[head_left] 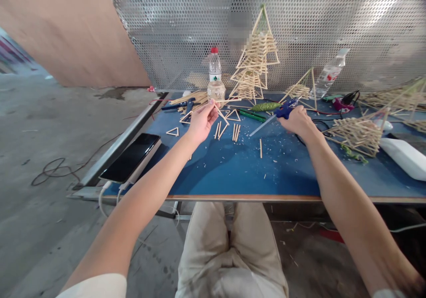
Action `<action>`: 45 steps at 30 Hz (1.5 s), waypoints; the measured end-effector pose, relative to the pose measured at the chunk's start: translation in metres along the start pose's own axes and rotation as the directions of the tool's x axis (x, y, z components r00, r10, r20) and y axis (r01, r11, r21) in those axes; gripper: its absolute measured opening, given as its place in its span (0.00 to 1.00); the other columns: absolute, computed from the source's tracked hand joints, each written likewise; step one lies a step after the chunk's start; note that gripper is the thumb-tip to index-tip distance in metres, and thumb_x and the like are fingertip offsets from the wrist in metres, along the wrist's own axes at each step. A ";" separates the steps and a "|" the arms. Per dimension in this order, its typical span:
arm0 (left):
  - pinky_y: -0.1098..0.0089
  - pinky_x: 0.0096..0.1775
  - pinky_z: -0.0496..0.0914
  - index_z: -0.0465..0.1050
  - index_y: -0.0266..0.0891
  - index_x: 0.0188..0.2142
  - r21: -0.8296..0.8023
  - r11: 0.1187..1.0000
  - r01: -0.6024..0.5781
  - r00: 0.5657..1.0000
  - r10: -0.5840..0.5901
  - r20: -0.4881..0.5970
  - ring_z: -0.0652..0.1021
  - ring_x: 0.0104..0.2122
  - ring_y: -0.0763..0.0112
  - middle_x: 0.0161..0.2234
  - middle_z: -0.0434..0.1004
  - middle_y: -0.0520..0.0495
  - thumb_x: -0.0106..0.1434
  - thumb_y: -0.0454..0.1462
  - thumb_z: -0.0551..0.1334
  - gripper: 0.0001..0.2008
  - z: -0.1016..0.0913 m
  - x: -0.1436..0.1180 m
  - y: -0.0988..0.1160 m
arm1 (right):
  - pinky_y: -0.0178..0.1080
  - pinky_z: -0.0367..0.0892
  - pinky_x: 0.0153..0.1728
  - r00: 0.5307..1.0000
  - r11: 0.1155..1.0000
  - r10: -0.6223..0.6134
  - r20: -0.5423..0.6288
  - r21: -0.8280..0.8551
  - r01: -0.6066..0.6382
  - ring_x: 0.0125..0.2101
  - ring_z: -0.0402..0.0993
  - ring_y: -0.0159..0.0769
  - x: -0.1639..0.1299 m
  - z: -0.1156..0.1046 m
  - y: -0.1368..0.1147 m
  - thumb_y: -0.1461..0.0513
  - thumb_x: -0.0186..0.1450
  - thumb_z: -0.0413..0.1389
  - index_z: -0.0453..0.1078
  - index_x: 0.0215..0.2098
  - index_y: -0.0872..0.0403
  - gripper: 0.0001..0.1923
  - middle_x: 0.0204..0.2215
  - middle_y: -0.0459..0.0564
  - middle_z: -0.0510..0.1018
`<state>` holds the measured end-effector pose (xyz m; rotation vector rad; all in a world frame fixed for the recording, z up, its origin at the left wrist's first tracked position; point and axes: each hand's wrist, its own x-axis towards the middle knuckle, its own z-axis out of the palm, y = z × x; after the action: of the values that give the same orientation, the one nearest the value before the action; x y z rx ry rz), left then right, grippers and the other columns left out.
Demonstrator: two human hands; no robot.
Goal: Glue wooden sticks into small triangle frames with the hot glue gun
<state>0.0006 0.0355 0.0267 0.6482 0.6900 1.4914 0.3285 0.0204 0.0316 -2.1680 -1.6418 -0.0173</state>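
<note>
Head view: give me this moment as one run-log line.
left hand: pinching thin stick | right hand: gripping blue glue gun | blue table: loose sticks, stick tower

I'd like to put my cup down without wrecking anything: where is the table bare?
The near strip of the blue table is barest, between the phone and the right hand's forearm, with only scraps. The back is crowded: loose sticks, stick tree, bottle, glue gun.
</note>
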 end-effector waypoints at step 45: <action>0.76 0.26 0.64 0.88 0.44 0.31 0.304 0.918 -0.254 0.966 0.227 0.123 0.69 0.26 0.81 0.37 0.85 0.50 0.68 0.45 0.77 0.11 0.001 -0.005 -0.017 | 0.50 0.88 0.44 0.902 0.129 -0.429 0.047 0.992 0.010 0.34 0.88 0.43 -0.071 0.035 -0.087 0.50 0.55 0.81 0.86 0.37 0.49 0.19 0.33 0.50 0.90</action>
<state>0.0129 0.0303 0.0149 1.0709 0.8152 1.5806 0.2181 -0.0146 0.0086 -0.8259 -1.3867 1.1106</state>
